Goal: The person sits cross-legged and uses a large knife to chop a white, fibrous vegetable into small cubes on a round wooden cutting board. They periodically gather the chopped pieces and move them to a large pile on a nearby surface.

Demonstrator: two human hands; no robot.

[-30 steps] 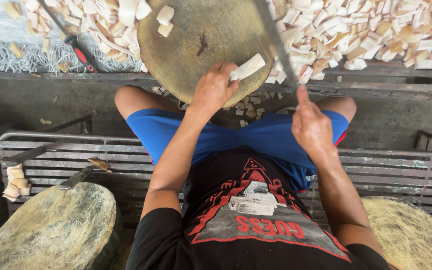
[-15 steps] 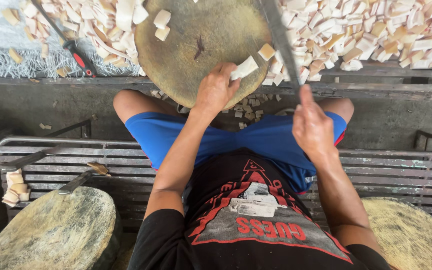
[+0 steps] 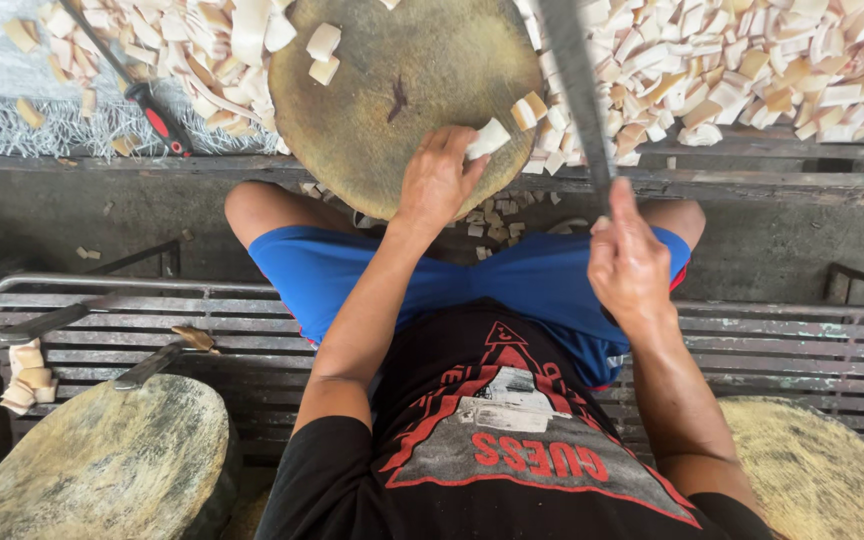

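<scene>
A round wooden chopping block [image 3: 392, 90] stands in front of my knees. My left hand [image 3: 439, 178] rests on its near edge and pinches a pale wooden strip [image 3: 489, 138] flat against the block. A small cut piece [image 3: 528, 110] lies just to the right of the strip. My right hand [image 3: 630, 262] grips the handle of a long grey blade [image 3: 574, 85], which rises away from me over the block's right edge. Two pale chips [image 3: 324, 55] lie at the block's far side.
A heap of pale cut wood pieces [image 3: 752, 70] covers the ground beyond and right of the block. A red-handled tool [image 3: 142, 100] lies far left. I sit on a metal slatted bench [image 3: 152, 320]. Two more round blocks [image 3: 102, 460] flank me, with a knife [image 3: 157, 362] at left.
The strip under my left hand has become shorter and a cut piece now lies beside it. The blade stays raised at the block's right edge.
</scene>
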